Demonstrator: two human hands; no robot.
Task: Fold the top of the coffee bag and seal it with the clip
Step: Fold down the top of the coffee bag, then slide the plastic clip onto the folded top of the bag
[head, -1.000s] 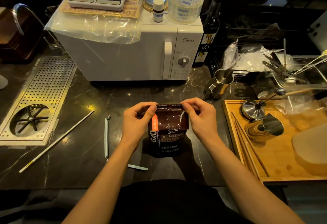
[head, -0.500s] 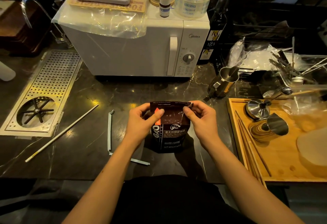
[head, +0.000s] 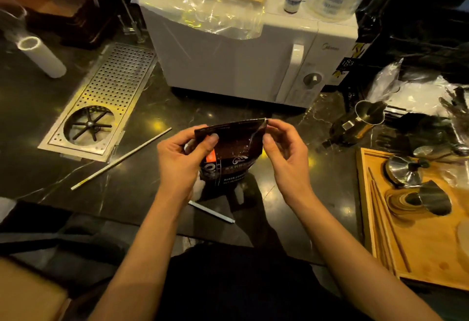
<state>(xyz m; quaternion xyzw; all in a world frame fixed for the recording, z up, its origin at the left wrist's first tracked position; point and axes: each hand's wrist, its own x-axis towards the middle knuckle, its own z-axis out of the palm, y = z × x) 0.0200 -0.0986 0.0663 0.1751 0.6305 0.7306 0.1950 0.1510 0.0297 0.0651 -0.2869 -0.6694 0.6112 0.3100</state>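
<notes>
You have one coffee bag (head: 229, 154) between your two hands, above the dark surface (head: 142, 183) in front of the microwave (head: 243, 64). Your left hand (head: 181, 162) has its grip clamped on the bag's top left corner, your right hand (head: 285, 158) on the top right corner. One pale clip (head: 210, 211) lies on the surface below the bag, partly hidden behind your left forearm. The bag's print is blurred.

Coffee bag (head: 229, 154) now lifted, tilted.
</notes>
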